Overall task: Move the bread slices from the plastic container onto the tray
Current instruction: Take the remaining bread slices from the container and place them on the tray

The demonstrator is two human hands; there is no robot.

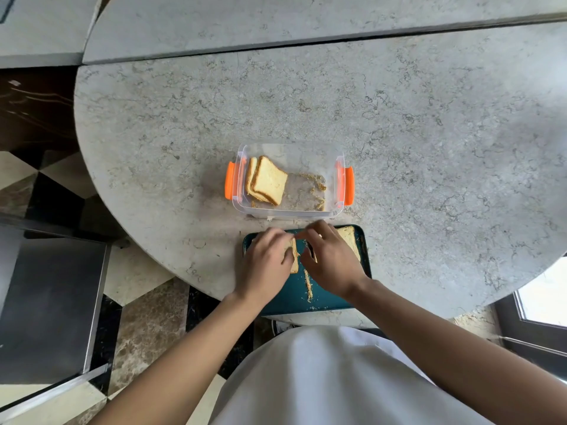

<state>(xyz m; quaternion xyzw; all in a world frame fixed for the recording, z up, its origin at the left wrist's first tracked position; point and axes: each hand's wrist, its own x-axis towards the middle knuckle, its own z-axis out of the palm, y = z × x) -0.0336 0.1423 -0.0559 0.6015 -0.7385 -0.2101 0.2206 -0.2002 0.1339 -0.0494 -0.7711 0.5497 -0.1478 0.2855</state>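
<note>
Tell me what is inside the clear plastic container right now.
Inside the plastic container, a few bread slices lean together at its left end; the exact number is hidden because they overlap. Crumbs lie scattered over the rest of its floor.

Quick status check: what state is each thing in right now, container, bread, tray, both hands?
Plastic container: lid off, orange latches folded out, crumbs on the floor.
Bread slices in container: leaning at the left end, not yet moved.
Tray: on the table edge, crumbed.
Slice at tray's right: lying flat.
Slice under hands: on the tray, mostly covered.
Left hand: resting on that slice.
Right hand: fingers curled over the tray; grip unclear.
</note>
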